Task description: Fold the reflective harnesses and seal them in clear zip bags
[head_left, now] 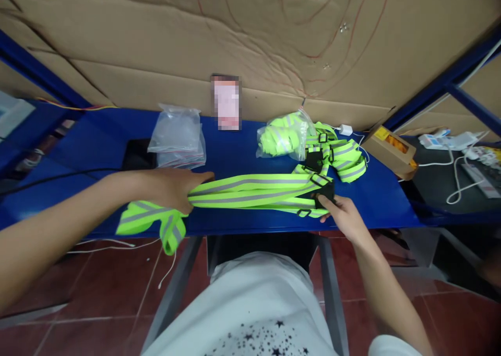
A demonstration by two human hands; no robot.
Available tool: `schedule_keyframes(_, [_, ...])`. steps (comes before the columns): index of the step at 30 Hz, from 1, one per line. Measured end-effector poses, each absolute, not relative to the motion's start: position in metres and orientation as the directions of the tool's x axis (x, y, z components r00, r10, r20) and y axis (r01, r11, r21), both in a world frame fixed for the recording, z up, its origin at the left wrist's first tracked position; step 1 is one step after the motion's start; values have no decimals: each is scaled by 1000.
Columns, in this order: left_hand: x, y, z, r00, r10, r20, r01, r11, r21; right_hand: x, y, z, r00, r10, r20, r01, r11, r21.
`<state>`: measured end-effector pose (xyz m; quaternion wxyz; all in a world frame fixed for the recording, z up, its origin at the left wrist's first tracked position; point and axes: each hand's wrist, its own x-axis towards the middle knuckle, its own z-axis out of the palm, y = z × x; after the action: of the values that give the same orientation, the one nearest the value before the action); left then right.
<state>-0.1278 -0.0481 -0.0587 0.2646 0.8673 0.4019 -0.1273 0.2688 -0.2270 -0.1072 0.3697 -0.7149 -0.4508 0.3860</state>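
Note:
Neon yellow-green reflective straps [250, 191] with grey stripes stretch sideways between my two hands above the front of the blue table. My left hand [172, 186] is closed round the strap bundle, and loose strap ends [152, 220] hang below it past the table edge. At the other end, my right hand [338, 212] pinches a black piece [325, 191] joined to the straps, beside black slider buckles. Behind my right hand lies a pile of similar straps [346, 160]. Next to that pile is a clear bag [282, 137] with rolled straps inside.
A stack of clear zip bags [176, 137] lies at the back left, over a dark flat object [139, 155]. A blurred pink card or phone [227, 103] leans on the cardboard wall [156, 43]. To the right are a cardboard box [391, 150], a white charger [345, 130] and cables.

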Motion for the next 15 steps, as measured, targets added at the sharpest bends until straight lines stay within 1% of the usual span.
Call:
schedule_keyframes(2, [-124, -46, -65, 558, 664, -498, 813, -556, 170, 273, -230, -119, 309, 934, -177, 510, -320, -798])
schedule_keyframes(3, [-123, -45, -66, 550, 669, -500, 811, -571, 127, 273, -231, -123, 322, 935, -147, 553, -312, -773])
schedule_keyframes(5, [-125, -43, -67, 589, 682, -433, 790, -600, 128, 274, -232, -125, 344, 932, -114, 587, -309, -748])
schedule_keyframes(7, [-133, -39, -66, 619, 698, -360, 775, -617, 136, 275, -233, -122, 344, 927, -148, 580, -334, -743])
schedule_keyframes(8, [-140, -38, -65, 619, 712, -331, 776, -620, 118, 276, -234, -120, 335, 925, -181, 572, -352, -741])
schedule_keyframes(11, [-156, -43, -65, 595, 759, -263, 787, -617, 0, 280, -234, -115, 288, 917, -276, 552, -394, -735])
schedule_keyframes(12, [-158, -48, -66, 605, 759, -242, 780, -626, -11, 282, -234, -114, 276, 915, -294, 550, -401, -732])
schedule_keyframes(15, [-151, -71, -73, 691, 701, -176, 719, -692, 67, 287, -235, -112, 228, 911, -343, 538, -412, -735])
